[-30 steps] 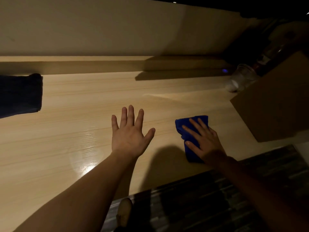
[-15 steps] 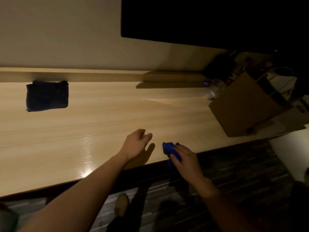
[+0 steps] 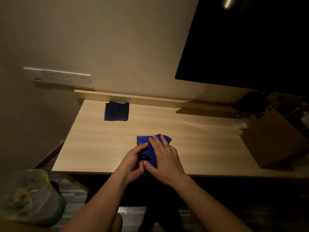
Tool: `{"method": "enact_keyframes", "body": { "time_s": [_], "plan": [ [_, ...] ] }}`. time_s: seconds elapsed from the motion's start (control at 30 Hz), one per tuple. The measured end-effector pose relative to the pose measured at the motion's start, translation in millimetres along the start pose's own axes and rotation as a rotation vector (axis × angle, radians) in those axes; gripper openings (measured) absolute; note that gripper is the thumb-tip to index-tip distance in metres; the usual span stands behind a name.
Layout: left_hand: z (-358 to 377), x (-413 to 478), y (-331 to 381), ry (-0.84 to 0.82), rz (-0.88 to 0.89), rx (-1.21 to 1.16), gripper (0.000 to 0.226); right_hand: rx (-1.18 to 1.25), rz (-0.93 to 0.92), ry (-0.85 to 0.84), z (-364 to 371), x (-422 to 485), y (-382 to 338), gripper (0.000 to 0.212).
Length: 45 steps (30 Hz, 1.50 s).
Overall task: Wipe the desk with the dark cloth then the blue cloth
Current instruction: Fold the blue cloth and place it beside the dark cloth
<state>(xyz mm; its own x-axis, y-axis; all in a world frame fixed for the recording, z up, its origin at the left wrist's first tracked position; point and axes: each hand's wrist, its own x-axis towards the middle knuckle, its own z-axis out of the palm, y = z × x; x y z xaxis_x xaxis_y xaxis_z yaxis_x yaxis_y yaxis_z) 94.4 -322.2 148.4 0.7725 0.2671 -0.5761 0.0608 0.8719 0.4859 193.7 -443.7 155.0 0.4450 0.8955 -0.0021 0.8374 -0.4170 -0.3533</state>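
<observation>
The blue cloth [image 3: 145, 142] lies bunched on the light wooden desk [image 3: 200, 144] near its front edge. My right hand [image 3: 164, 159] lies flat over the cloth's right half, fingers spread on it. My left hand [image 3: 133, 160] pinches the cloth's left side between thumb and fingers. The dark cloth [image 3: 116, 111] sits folded square at the desk's back left, against the raised back ledge, apart from both hands.
A brown cardboard box [image 3: 274, 139] stands at the desk's right end, with a clear cup [image 3: 245, 120] and dark clutter behind it. A dark screen [image 3: 242, 39] hangs on the wall. Wall sockets [image 3: 60, 77] at left. A bin with a plastic bag [image 3: 28, 195] stands on the floor, lower left.
The view has pulled back and up. The blue cloth has moved from the desk's front edge further onto the desk, and my left hand has come over and taken hold of it beside my right.
</observation>
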Motion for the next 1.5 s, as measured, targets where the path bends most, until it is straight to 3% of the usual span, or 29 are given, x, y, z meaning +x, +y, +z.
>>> {"method": "enact_keyframes", "body": {
  "time_s": [0.13, 0.3, 0.43, 0.5, 0.57, 0.77, 0.9, 0.97, 1.1, 1.23, 1.5],
  "plan": [
    [-31.8, -11.4, 39.9, 0.081, 0.120, 0.027, 0.046, 0.252, -0.042, -0.009, -2.9, 32.4, -41.2, 0.077],
    [-80.7, -17.6, 101.5, 0.113, 0.174, -0.037, 0.048, 0.653, 0.250, 0.219, 21.8, 94.5, -79.7, 0.070],
    [-124.4, -12.8, 155.7, 0.109, 0.167, -0.061, 0.049, 1.091, 0.633, -0.053, 45.5, 158.5, -107.7, 0.046],
    [-146.7, -4.7, 182.5, 0.110, 0.140, -0.038, 0.047, 1.380, 0.675, -0.157, 56.5, 182.6, -123.6, 0.034],
    [-170.4, 8.9, 209.5, 0.126, 0.119, 0.002, 0.045, 1.488, 0.658, -0.167, 70.3, 208.5, -136.5, 0.027],
    [-222.1, 61.4, 294.5, 0.242, 0.093, 0.242, 0.030, 1.111, 0.640, -0.004, 112.4, 304.3, -164.5, 0.022],
    [-234.4, 103.5, 345.4, 0.260, 0.121, 0.316, 0.035, 1.039, 0.667, 0.090, 122.4, 369.4, -167.6, 0.012],
    [-235.8, 121.9, 364.9, 0.297, 0.145, 0.364, 0.046, 0.966, 0.696, 0.071, 127.1, 398.1, -160.9, 0.023],
    [-265.6, 146.2, 372.6, 0.468, 0.180, 0.795, 0.074, 0.549, 0.729, -0.055, 150.5, 414.6, -136.8, 0.065],
    [-297.6, 139.7, 350.6, 0.570, 0.205, 1.341, 0.079, 0.277, 0.662, -0.085, 166.5, 385.0, -120.6, 0.063],
    [-266.1, 106.2, 324.0, 0.475, 0.469, 1.884, 0.089, -0.044, 0.404, 0.001, 119.9, 335.3, -126.9, 0.080]
  ]
}}
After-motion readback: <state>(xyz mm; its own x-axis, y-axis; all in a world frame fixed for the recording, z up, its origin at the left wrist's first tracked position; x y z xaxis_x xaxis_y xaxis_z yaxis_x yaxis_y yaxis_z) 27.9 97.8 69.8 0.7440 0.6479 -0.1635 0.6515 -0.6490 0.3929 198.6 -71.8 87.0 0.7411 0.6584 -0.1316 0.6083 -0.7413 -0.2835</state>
